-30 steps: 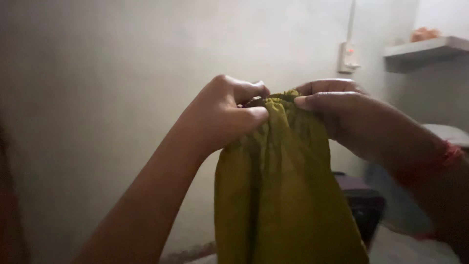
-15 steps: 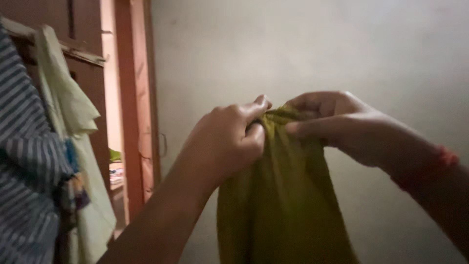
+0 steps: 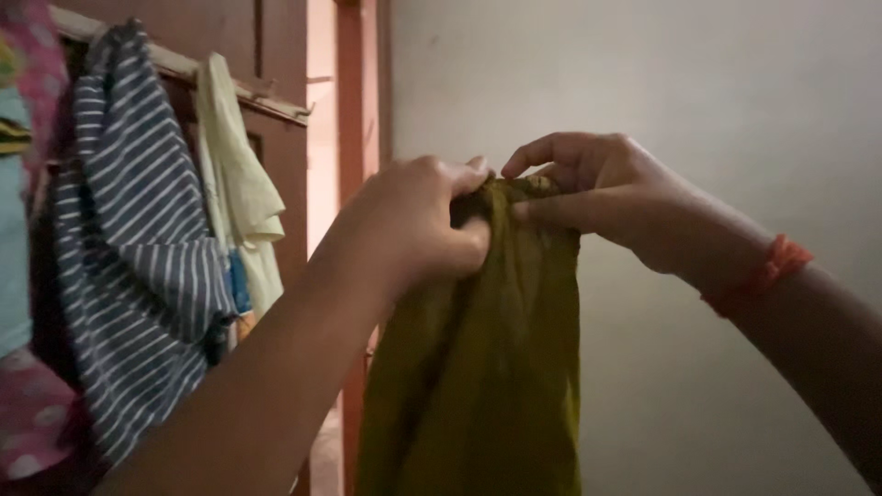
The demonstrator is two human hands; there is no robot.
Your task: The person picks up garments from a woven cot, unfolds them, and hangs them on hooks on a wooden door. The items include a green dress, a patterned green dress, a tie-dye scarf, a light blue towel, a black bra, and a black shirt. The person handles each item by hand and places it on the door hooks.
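1 olive cloth [image 3: 496,367] is held up in mid-air at the centre of the view, its gathered top edge pinched between 2 hands and the rest hanging straight down toward 6 o'clock, out of frame. The left hand [image 3: 413,225] is closed around the top from the 9 o'clock side, its fingers [image 3: 464,241] curled together and clamped on the fabric. The right hand [image 3: 606,197] grips the same edge from the 3 o'clock side, thumb pressed against the cloth, the other fingers [image 3: 542,152] bent over the top. The 2 hands are just beside each other, nearly touching. 1 orange band [image 3: 772,266] is worn on the right wrist. At 9 o'clock, 1 rail [image 3: 257,96] carries hanging garments: 1 striped shirt [image 3: 138,266] and 1 pale shirt [image 3: 241,193] can be counted, with more cut off at the edge. A plain wall [image 3: 717,92] fills the view behind.
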